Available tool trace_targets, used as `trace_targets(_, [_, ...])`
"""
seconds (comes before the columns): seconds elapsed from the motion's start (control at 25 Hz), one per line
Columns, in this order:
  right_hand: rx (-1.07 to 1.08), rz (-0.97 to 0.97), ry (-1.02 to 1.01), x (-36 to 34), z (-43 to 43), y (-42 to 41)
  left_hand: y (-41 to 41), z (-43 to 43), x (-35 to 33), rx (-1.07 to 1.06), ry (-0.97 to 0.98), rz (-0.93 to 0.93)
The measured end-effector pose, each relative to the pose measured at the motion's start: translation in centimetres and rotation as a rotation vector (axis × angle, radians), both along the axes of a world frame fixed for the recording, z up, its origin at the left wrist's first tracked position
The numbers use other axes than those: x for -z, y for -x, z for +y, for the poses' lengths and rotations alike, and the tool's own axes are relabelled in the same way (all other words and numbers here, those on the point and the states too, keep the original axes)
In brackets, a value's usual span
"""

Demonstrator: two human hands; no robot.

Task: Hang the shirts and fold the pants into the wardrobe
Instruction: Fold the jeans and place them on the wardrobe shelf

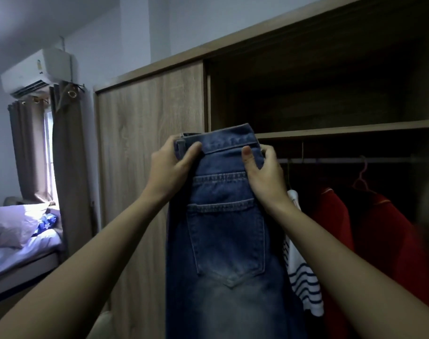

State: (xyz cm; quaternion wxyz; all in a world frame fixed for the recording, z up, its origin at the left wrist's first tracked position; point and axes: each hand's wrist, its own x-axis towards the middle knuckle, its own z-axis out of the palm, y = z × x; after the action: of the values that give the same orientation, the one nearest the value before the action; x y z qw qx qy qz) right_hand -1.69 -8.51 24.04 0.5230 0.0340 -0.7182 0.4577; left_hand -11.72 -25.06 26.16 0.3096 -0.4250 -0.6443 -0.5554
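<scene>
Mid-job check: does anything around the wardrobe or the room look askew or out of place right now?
Only the curtain: its top corner under the air conditioner sags, with eyelets hanging slack. The jeans hang straight from the left hand and right hand. Nothing looks spilled or damaged.

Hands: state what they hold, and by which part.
The left hand and right hand both grip the blue jeans by the waistband, one at each side.
</scene>
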Motion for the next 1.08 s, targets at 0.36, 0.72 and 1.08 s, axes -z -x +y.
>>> trace_targets(0.36, [0.009,-0.011,-0.171,1.2,1.0,-3.5,-2.1,1.5,-2.7,-0.175,-0.174,0.193])
trace_targets(0.72, [-0.214,-0.263,0.233,20.6,3.6,-4.8,0.4,0.8,-1.2,-0.235,-0.122,0.157])
trace_targets(1.08, [-0.314,-0.537,0.002,19.9,5.0,-3.5,3.8,-2.5,-0.5,-0.133,-0.310,0.008])
